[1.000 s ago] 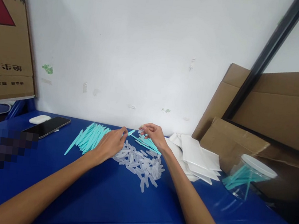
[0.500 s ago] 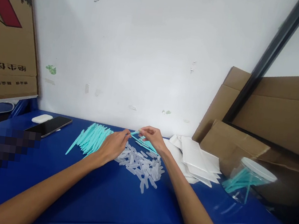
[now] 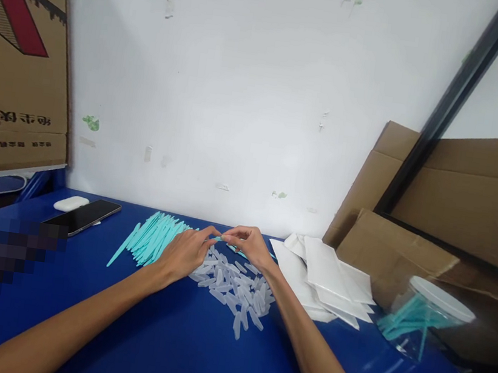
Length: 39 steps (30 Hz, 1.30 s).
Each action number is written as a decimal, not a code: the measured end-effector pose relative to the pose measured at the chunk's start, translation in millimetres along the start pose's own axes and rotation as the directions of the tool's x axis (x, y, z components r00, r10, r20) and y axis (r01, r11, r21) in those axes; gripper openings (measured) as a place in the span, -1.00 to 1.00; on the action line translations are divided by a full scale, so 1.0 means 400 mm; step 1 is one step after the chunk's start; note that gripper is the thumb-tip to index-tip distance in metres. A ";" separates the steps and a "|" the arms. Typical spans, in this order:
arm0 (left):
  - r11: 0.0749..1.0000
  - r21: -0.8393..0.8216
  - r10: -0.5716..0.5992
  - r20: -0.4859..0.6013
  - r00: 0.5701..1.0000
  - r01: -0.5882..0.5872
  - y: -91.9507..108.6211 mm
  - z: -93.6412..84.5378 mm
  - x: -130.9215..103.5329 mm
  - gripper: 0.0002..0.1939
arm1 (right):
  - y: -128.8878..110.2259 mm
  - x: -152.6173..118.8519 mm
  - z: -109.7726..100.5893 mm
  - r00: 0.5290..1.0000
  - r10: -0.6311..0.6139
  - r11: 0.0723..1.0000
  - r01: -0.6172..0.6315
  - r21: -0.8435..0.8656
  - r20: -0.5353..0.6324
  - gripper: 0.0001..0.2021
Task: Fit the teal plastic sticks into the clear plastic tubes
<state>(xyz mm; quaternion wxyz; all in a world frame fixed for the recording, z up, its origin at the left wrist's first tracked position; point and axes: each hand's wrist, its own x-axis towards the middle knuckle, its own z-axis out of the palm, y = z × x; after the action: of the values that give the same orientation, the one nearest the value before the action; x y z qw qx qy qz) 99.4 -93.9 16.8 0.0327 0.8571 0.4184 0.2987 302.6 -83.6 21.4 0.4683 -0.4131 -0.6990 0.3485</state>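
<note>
White wall (image 3: pixel 243 88) at back, blue table (image 3: pixel 164 340) below; both sit a bit lower in view vs. the prev. frame, prob. just camera tilt. Printed carton (image 3: pixel 15 82) far L, plain cardboard (image 3: pixel 481 199) far R. L hand (image 3: pixel 185 251) & R hand (image 3: pixel 250 245) now meet at the fingertips over the table's back area; 1 s ago there was a gap btwn them, w/ a teal stick in L and a small translucent pc in R. Looks like the two pcs are being joined, so both hands are prob. on one item. Fingers pinched nearly closed on each side, thumb vs. index; L has the teal stick (image 3: pixel 218 239), its end showing btwn the hands. Can't tell if R has the translucent pc, hidden by fingers. White packets (image 3: pixel 325 270) R of the R hand, lidded clear jar (image 3: pixel 442 299) w/ teal sticks beyond. Main teal pile (image 3: pixel 154 238) just L of the L hand, phone (image 3: pixel 93 215) farther L. Translucent pcs (image 3: pixel 235 289) loose, below & btwn hands, approx. same layout as prev. frame
</note>
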 end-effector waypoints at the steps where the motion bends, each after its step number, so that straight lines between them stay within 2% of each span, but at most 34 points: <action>1: 1.000 0.006 0.004 -0.005 1.000 -0.004 0.000 -0.004 0.000 -0.69 | 0.000 0.000 0.000 1.000 0.005 1.000 -0.005 0.005 0.001 -0.68; 9: 0.997 -0.073 0.005 -0.018 1.000 -0.007 0.016 -0.029 0.010 -0.69 | -0.020 -0.002 -0.002 0.999 -0.009 0.999 0.006 0.052 0.051 -0.62; 13: 1.000 -0.027 -0.009 -0.012 1.000 0.009 0.032 -0.029 0.013 -0.64 | -0.028 0.001 -0.025 0.998 -0.007 1.000 0.005 0.023 0.066 -0.62; 15: 0.998 0.041 -0.038 -0.024 0.999 0.039 0.028 -0.026 0.016 -0.62 | -0.028 0.003 -0.052 1.000 0.004 1.000 -0.004 0.014 -0.010 -0.62; 17: 0.987 0.140 -0.067 -0.046 0.997 0.073 0.010 -0.024 0.020 -0.65 | -0.023 0.004 -0.088 0.990 0.028 1.000 -0.026 0.015 -0.140 -0.62; 18: 0.976 0.201 -0.080 -0.056 0.995 0.090 -0.003 -0.024 0.022 -0.68 | -0.018 0.003 -0.107 0.977 0.039 0.999 -0.037 0.016 -0.210 -0.63; 21: 0.934 0.347 -0.104 0.022 0.994 0.090 -0.044 -0.027 0.027 -0.74 | 0.004 -0.002 -0.154 0.920 0.110 0.990 -0.134 -0.039 -0.376 -0.70; 24: 0.912 0.391 -0.157 0.060 0.986 0.121 -0.063 -0.029 0.031 -0.74 | 0.031 -0.007 -0.178 0.862 0.197 0.951 -0.284 -0.123 -0.468 -0.76; 27: 0.890 0.436 -0.183 0.075 0.980 0.133 -0.055 -0.026 0.032 -0.76 | 0.053 -0.010 -0.183 0.846 0.253 0.871 -0.410 -0.271 -0.468 -0.78; 30: 0.868 0.480 -0.213 0.123 0.969 0.130 -0.037 -0.018 0.027 -0.78 | 0.061 -0.018 -0.183 0.841 0.294 0.786 -0.483 -0.386 -0.454 -0.80; 35: 0.847 0.519 -0.239 0.172 0.956 0.118 -0.021 -0.002 0.015 -0.76 | 0.053 -0.033 -0.189 0.837 0.412 0.559 -0.544 -0.626 -0.359 -0.82; 37: 0.835 0.538 -0.245 0.175 0.954 0.116 -0.014 0.002 0.013 -0.75 | 0.043 -0.034 -0.197 0.846 0.403 0.558 -0.530 -0.639 -0.349 -0.84; 39: 0.825 0.552 -0.257 0.177 0.950 0.120 -0.005 0.005 0.013 -0.73 | 0.028 -0.033 -0.208 0.871 0.400 0.583 -0.483 -0.654 -0.286 -0.83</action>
<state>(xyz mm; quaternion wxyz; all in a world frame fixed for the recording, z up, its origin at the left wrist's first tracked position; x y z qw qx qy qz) 101.3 -88.4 17.1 -0.1265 0.8161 0.5610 0.0578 386.8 -82.6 33.3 0.2086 -0.7389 -0.6262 0.1357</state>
